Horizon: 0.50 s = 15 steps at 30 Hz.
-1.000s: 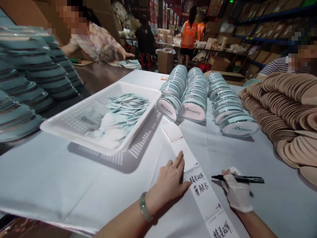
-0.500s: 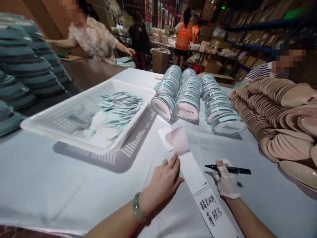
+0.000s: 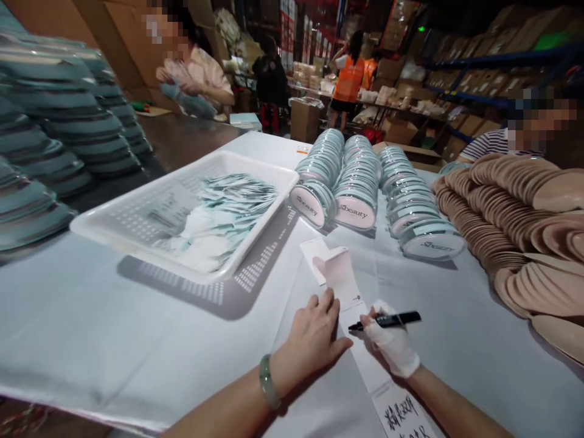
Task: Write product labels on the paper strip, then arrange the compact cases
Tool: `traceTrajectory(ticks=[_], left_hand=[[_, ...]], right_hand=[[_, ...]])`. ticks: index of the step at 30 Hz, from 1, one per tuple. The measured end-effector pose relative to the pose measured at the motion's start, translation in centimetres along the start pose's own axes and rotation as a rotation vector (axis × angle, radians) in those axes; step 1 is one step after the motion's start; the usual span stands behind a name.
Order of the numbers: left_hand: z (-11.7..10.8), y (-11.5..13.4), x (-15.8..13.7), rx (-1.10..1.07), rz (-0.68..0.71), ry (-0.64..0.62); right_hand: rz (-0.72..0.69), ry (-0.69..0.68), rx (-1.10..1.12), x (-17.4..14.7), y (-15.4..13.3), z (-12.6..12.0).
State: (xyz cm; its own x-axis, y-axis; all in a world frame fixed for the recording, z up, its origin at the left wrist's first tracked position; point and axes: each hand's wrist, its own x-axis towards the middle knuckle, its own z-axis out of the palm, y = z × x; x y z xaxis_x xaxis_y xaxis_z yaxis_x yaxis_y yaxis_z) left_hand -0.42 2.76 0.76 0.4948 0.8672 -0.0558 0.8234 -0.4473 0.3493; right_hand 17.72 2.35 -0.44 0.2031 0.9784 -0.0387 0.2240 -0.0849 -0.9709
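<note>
My bare left hand (image 3: 316, 328), with a green bangle at the wrist, lies flat, its fingertips on the edge of a strip of white labels (image 3: 371, 368). The strip's far end is folded over, and the label nearest me carries black handwriting. Over that strip, my right hand (image 3: 390, 344) in a white partial glove grips a black marker pen (image 3: 401, 319). Its uncapped tip is close above the blank label beside my left fingers; whether it touches cannot be made out.
Left of my hands stands a white perforated basket (image 3: 150, 264) of small packets. Several rows of teal packaged pads (image 3: 356, 213) lie ahead, with beige oval pads (image 3: 538, 286) on the right. Teal stacks (image 3: 86, 128) rise at far left. Several people are around the tables.
My right hand has brought the marker pen leftward, from beside the label strip to over a blank label. My left hand stays on the strip. The view has shifted slightly.
</note>
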Motion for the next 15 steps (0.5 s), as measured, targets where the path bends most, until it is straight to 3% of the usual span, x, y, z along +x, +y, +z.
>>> traceTrajectory(ticks=[5, 11, 15], left_hand=[[-0.2, -0.3, 0.5, -0.032, -0.034, -0.050], [-0.3, -0.2, 0.7, -0.046, -0.064, -0.089], [-0.3, -0.3, 0.7, -0.046, -0.058, -0.089]], right_hand=[[-0.235, 0.049, -0.235, 0.1, 1.6, 0.0], [-0.301, -0.040, -0.372, 0.4, 2.3, -0.5], [-0.260, 0.000, -0.315, 0.4, 3.0, -0.7]])
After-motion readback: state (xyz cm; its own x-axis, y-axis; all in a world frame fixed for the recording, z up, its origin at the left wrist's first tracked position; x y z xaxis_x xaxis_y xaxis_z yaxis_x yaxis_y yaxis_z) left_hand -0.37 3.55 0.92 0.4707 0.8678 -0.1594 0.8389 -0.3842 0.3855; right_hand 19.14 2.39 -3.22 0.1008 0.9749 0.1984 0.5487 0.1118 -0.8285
